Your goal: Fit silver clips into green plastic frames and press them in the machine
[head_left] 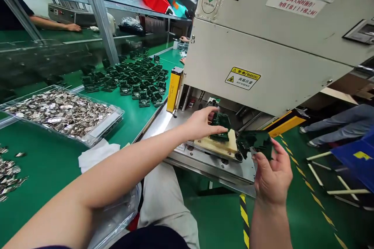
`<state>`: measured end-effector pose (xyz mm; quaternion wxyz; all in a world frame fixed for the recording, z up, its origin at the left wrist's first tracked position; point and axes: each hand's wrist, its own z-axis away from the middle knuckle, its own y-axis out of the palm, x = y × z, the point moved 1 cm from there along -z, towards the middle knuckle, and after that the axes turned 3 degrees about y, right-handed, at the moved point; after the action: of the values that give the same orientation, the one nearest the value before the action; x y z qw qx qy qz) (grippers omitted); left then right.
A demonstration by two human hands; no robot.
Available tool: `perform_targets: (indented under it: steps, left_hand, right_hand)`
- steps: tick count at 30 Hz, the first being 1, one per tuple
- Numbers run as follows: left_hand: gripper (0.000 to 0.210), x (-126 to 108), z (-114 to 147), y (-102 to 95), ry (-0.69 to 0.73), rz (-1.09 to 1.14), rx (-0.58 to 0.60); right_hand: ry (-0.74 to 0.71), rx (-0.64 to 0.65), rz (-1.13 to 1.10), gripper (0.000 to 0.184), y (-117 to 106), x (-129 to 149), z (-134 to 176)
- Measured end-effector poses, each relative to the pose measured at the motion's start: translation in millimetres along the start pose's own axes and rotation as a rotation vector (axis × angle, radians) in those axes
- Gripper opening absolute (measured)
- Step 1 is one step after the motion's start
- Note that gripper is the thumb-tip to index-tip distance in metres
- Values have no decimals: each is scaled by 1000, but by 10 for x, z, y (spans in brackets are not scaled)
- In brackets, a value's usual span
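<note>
My left hand (203,124) reaches into the press opening, its thumb and fingers closed on a dark green moulded plastic part (222,122). That part is on or just above a cream-coloured fixture block (232,142), which sits on the metal bed of the machine; whether it is fully seated I cannot tell. To the right, my right hand (274,175) pinches a second dark plastic part (260,140) between thumb and fingers, beside the fixture and slightly blurred.
The press housing (216,54) hangs over the fixture, between yellow side guards (174,89). Many dark parts (137,74) lie piled on the green bench, near a clear tray (118,114) of small metal pieces. A co-worker's hand (73,27) rests behind the rack; a blue chair (355,155) stands right.
</note>
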<state>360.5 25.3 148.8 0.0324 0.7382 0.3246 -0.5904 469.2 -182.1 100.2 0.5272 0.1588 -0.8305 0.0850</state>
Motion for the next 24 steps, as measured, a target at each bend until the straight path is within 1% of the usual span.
perform_targets:
  steps: [1,3,5,7,9,10,12,14,15,16,17,18,19,20,21,22,23,24]
  left_hand:
    - [77,-2,76,-82,-19,63,-58]
    - [77,7,330,-329,-65,129,-138]
    - [72,64,685,-632,-135,115,-149]
    - [65,191,1094,-919,-224,69,-116]
    - [60,382,1498,-1124,-334,28,-46]
    - [59,488,1676,-1188,-381,5,-10]
    - [59,683,1949,-1242,-434,-42,44]
    - [58,815,2084,-1226,-428,-75,85]
    - [57,851,2102,-1203,-411,-84,111]
    - [57,871,2094,-1178,-394,-91,139]
    - [58,879,2064,-1152,-381,-96,166]
    - [59,881,2019,-1128,-372,-99,190]
    - [61,882,1965,-1107,-363,-95,209]
    - [62,886,1908,-1090,-352,-84,226]
    - [63,896,1853,-1076,-337,-67,245]
    - [63,911,1803,-1066,-316,-47,263]
    - [64,929,1760,-1059,-291,-34,278]
    - [66,948,1726,-1056,-265,-37,288]
  right_hand:
    - [-3,78,39,63,61,6,-82]
    - [-8,237,155,64,197,29,-259]
    - [-12,396,308,64,325,58,-424]
    - [-21,557,435,62,423,81,-543]
    - [-27,670,510,62,486,90,-595]
    - [-25,691,537,63,507,89,-597]
    - [-9,691,582,66,528,76,-561]
    - [-31,668,606,71,507,56,-485]
    - [-67,634,616,73,465,41,-438]
    - [-112,567,631,74,390,20,-387]
    - [-153,458,659,73,278,-12,-332]
    - [-166,324,700,72,128,-62,-272]
    - [-140,161,751,68,-58,-131,-205]
    - [-72,-10,812,64,-267,-218,-130]
    - [72,-102,868,59,-479,-323,-47]
    - [230,-142,874,53,-675,-434,42]
    - [357,-136,790,46,-833,-539,132]
    - [411,-163,656,40,-939,-626,215]
